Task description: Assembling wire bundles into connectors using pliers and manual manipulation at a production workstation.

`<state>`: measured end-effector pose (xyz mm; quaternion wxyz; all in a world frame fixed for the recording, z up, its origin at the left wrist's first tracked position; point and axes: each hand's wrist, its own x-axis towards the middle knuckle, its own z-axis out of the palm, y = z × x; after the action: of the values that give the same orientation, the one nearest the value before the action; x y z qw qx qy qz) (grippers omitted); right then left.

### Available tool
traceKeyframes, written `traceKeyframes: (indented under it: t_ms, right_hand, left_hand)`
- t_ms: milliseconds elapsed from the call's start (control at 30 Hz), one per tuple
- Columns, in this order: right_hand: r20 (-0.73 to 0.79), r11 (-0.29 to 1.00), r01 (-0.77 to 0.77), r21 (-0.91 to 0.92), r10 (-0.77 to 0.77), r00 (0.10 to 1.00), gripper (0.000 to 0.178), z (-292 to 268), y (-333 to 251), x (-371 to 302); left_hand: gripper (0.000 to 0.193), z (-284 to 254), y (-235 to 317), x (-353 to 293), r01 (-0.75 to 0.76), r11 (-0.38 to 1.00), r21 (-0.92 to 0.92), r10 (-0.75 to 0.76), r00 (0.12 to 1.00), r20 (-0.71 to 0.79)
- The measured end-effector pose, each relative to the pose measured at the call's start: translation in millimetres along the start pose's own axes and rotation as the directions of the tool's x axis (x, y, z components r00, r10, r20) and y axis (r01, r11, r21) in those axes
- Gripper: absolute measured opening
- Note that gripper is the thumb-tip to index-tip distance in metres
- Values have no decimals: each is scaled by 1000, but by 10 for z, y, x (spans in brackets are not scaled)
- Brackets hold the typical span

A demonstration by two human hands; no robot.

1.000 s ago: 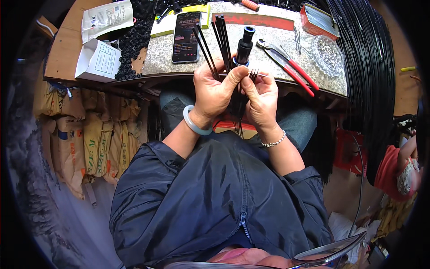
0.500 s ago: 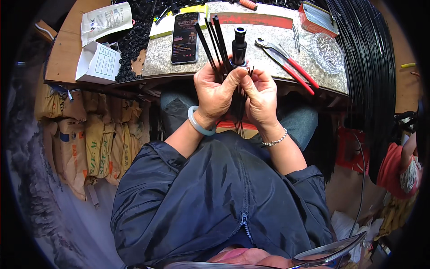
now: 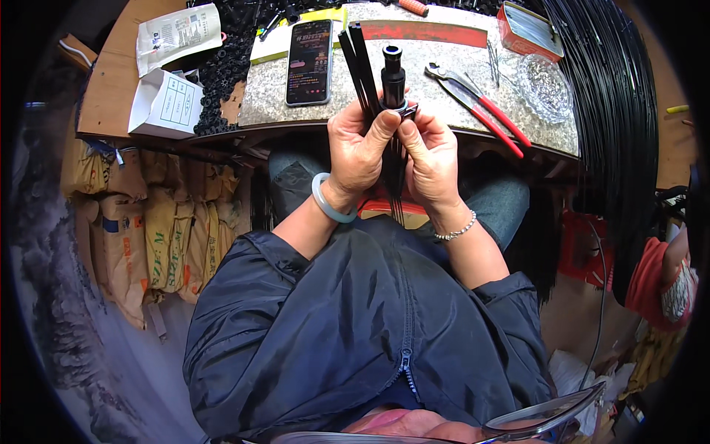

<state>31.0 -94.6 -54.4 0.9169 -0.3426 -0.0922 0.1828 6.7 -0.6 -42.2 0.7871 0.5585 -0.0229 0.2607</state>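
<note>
Close together over the table's near edge, my left hand (image 3: 355, 148) and my right hand (image 3: 432, 157) are both closed, thumb tips side by side. Between them stands a black stepped tube fitting (image 3: 393, 77), upright, with an open round top and a pale ring at its base. My left hand grips thin black rods (image 3: 360, 66) that rise beside the fitting. More thin rods hang down between my palms. At the fitting's base my right thumb and fingers pinch a rod end, partly hidden by the fingers.
Red-handled pliers (image 3: 481, 111) lie right of my hands, beside a clear glass dish (image 3: 546, 87) and a red-edged box (image 3: 529, 31). A phone (image 3: 308, 63) lies left, near a heap of small black parts (image 3: 222, 81) and a white box (image 3: 164, 105). Long black rods (image 3: 614, 111) drape over the right side.
The rods that were fanned out left of the fitting are now closer together. My right fingers have shifted up to the fitting's base, where a rod end now shows.
</note>
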Motion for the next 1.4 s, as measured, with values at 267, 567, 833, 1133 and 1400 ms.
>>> traceKeyframes:
  t_ms: [267,567,833,1133,1400]
  right_hand:
    - [113,998,36,51,-42,993,13,-144,83,-48]
    - [101,970,-176,166,160,982,21,-148,50,25]
    - [261,979,-204,-15,201,944,13,-293,-36,127]
    - [90,982,-185,-34,187,978,19,-87,-61,31]
    - [106,952,-241,-191,264,959,19,-59,-113,109]
  left_hand:
    - [34,-54,10,3,27,998,-58,-25,999,43]
    - [36,-47,-9,-13,67,981,-183,-52,995,82]
    - [40,-108,-40,8,133,973,-189,-104,982,155]
    - [41,-46,-29,11,55,989,-136,-45,996,78]
    - [42,-132,-31,9,114,978,-172,-94,988,120]
